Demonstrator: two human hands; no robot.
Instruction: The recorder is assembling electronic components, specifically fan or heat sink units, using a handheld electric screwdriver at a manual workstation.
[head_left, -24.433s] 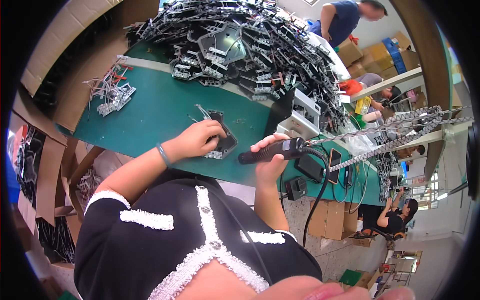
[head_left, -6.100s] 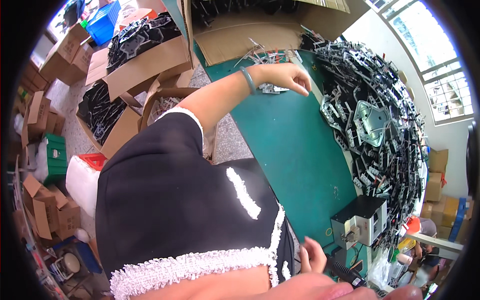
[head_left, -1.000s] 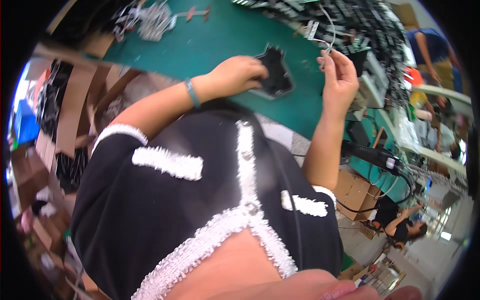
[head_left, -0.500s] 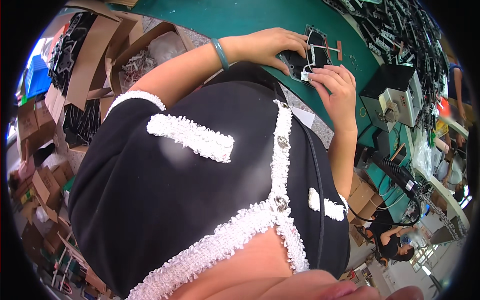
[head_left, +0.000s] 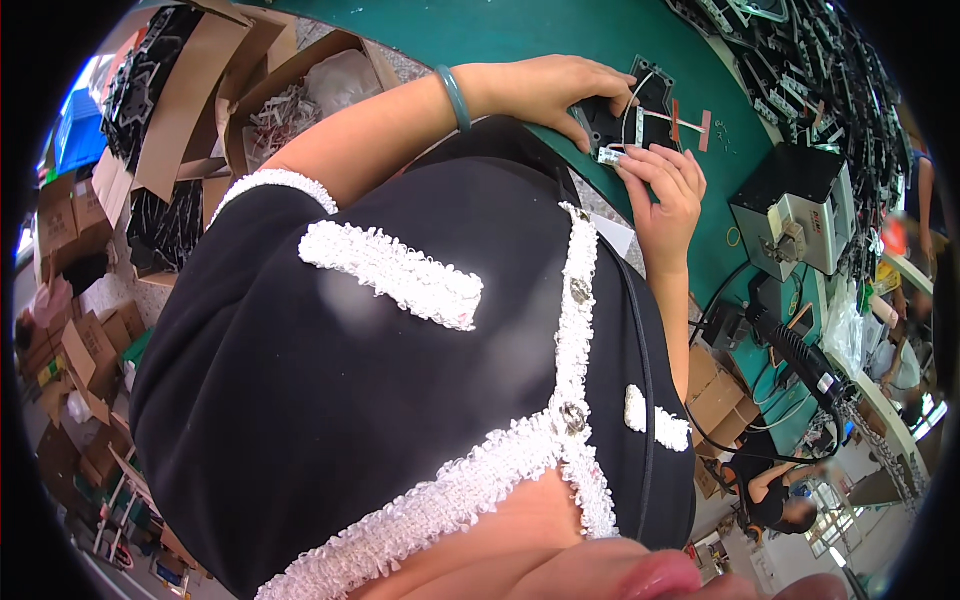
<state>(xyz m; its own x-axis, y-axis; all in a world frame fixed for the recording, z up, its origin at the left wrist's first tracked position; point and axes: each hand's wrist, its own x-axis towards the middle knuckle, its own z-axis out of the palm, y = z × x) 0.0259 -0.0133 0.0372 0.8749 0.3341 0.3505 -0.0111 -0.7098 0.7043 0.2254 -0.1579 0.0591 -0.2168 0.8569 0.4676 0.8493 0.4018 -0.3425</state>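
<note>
A black plastic housing lies on the green bench at the near edge. My left hand holds its left side, thumb at the near edge and fingers bent over the top. My right hand pinches a small white circuit board by its right end, at the housing's near corner. A thin white wire loops from this board over the housing. A second small white board lies on the housing, and a white lead runs from there to a pinkish strip. My right fingertips partly hide the housing.
Loose small screws lie right of the housing. Beyond them stands a black box-shaped machine with a grey front. Black parts pile up along the far right. Open cartons stand at my left.
The small white board in my right hand has moved slightly left and nearer relative to the housing, and tilted. The pinkish strip now shows separately from the orange one. The whole view has shifted a little.
</note>
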